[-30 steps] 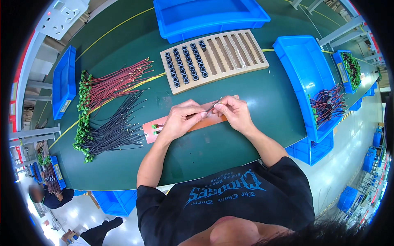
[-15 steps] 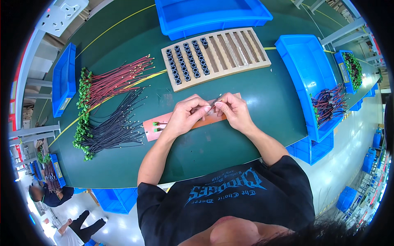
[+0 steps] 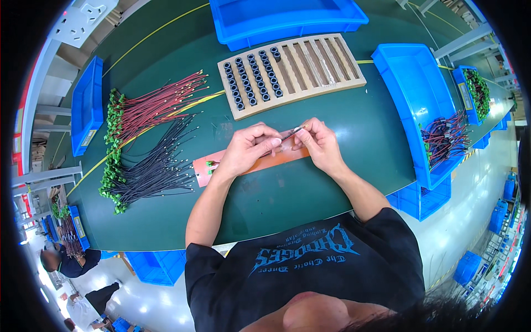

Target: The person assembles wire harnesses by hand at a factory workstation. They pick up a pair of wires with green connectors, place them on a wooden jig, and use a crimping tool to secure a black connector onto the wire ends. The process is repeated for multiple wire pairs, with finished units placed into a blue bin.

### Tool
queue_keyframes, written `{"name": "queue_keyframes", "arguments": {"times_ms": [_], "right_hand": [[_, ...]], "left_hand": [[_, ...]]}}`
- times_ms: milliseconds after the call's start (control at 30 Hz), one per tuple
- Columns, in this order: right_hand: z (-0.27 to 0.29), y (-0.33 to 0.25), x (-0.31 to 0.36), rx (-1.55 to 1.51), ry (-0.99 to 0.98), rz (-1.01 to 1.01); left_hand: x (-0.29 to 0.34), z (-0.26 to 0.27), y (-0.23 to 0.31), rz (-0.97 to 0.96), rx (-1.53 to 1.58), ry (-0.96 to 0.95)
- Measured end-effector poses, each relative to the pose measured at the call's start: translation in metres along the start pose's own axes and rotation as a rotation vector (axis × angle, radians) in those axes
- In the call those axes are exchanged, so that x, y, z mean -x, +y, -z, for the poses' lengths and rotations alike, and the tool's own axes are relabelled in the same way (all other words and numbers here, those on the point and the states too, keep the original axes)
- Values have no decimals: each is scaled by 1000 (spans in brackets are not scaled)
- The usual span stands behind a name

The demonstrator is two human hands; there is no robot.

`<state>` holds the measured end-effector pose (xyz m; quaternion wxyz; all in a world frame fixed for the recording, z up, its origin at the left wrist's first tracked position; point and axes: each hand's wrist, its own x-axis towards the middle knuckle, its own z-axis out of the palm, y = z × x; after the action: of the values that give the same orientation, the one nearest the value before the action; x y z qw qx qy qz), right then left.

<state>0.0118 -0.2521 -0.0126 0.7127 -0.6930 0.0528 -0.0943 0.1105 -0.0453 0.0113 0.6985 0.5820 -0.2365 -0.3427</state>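
Note:
My left hand (image 3: 250, 149) is closed in a pinch above a long copper-coloured strip (image 3: 279, 160), gripping thin dark wire (image 3: 289, 135). Opposite it, my right hand (image 3: 321, 146) pinches the same wire work near its light-tipped end, thumb against index finger. The exact join between the fingertips is too small to make out. Green connectors (image 3: 211, 164) lie at the strip's left end, partly covered by my left hand and wrist.
Red wires (image 3: 160, 105) and black wires (image 3: 155, 166) with green connectors lie fanned out at left. Ahead, a slotted wooden rack (image 3: 293, 74) holds black ring-shaped parts. Blue bins (image 3: 415, 94) stand around; the right one holds finished-looking wire bundles (image 3: 445, 141).
My left hand has shifted slightly left, covering more of the green connectors. My right hand has turned a little, its fingers higher, still pinching the wire. A person in the background has moved.

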Motion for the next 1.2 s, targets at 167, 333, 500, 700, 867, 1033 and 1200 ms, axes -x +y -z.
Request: {"name": "queue_keyframes", "arguments": {"times_ms": [167,333,500,700,867,1033,1200], "right_hand": [[0,0,-1,-4,1,-3],[-2,3,1,25,25,32],[-1,1,2,14,25,29],[2,3,-1,-45,8,-23],[1,0,-2,-89,1,-45],[2,0,-2,-64,-11,-42],[2,0,-1,16,-28,-28]], "left_hand": [[-9,4,5,99,-54,-34],[-6,4,2,106,-46,-43],[-4,6,6,126,-32,-52],[3,13,10,112,107,-15],[21,17,7,15,-187,87],[39,22,6,-124,-396,134],[44,7,15,-43,-482,196]]}}
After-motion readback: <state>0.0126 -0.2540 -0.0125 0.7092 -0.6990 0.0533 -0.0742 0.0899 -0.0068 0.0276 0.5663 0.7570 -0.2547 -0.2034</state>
